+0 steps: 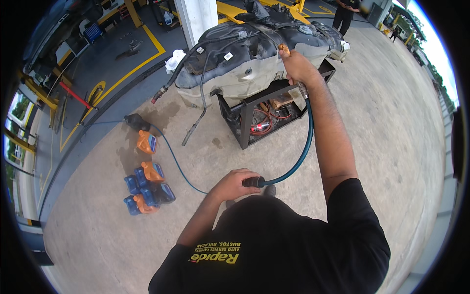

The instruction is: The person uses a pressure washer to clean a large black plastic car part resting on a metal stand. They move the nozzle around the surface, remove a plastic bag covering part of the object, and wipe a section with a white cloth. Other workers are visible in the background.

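Note:
My left hand (pixel 236 185) is closed around the black cylindrical end piece (pixel 253 182) of a blue-green hose (pixel 304 153), low in front of my body. From there the hose curves up to the right and meets a metal fitting (pixel 303 90) at my right hand (pixel 299 67). That hand is raised, its fingers wrapped around the tool on the fitting, most of which the palm hides. Just beyond it lies a large fuel tank (pixel 230 81), black on top and pale grey below, with several black hoses on it. It rests on a black metal cart (pixel 245 125).
Orange jugs (pixel 147 142) and blue jugs (pixel 132 184) stand on the concrete at the left. A thin blue hose (pixel 177 164) runs along the floor past a dark object (pixel 138 122). Red tubing (pixel 264 123) lies on the cart's shelf. A white pillar (pixel 198 19) and another person (pixel 344 17) are farther back.

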Demonstrator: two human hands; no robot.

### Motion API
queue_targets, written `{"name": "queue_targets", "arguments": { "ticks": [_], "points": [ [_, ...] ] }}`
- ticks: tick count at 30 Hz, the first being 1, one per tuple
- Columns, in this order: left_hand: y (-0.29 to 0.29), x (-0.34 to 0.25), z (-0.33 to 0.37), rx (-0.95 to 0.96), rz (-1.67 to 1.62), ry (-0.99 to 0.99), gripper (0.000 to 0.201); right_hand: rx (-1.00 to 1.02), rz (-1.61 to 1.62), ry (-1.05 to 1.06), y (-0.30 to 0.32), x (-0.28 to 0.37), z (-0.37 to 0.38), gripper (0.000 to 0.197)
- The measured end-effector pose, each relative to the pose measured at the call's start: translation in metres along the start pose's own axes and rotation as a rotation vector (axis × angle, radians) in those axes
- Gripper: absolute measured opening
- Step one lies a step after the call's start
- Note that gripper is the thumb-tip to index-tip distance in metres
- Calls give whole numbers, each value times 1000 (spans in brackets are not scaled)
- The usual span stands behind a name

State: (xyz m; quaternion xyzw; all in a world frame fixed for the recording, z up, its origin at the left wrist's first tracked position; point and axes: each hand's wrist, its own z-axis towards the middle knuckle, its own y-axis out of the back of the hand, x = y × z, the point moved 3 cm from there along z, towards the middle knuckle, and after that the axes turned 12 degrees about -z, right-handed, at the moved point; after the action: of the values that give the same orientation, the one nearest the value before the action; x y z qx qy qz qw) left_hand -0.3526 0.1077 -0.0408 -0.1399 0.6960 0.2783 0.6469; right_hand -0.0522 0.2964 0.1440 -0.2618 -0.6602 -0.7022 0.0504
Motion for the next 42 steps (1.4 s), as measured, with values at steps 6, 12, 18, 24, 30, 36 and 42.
{"name": "queue_targets", "arguments": {
  "ticks": [6, 12, 18, 24, 30, 36, 42],
  "points": [
    [-2, 0, -20, 2, 27, -29, 43, -110, -117, -100, 5, 12, -27, 62],
    [-7, 1, -46, -1, -12, -20, 42, -130, -177, -165, 10, 24, -58, 60],
    [-23, 3, -70, -12, -48, -12, 42, -98, -204, -194, 14, 27, -82, 60],
    [-50, -6, -84, -39, -12, 9, 47, -11, -112, -54, 16, 7, -92, 61],
    [-97, -25, -100, -22, -6, 81, 43, -40, -114, -60, 17, -12, -126, 61],
    [-126, -40, -118, -25, 6, 127, 41, 12, -60, -20, 8, -33, -150, 61],
    [-123, -34, -127, -42, 3, 70, 43, 50, 259, 26, -3, -39, -153, 61]
  ]
}}
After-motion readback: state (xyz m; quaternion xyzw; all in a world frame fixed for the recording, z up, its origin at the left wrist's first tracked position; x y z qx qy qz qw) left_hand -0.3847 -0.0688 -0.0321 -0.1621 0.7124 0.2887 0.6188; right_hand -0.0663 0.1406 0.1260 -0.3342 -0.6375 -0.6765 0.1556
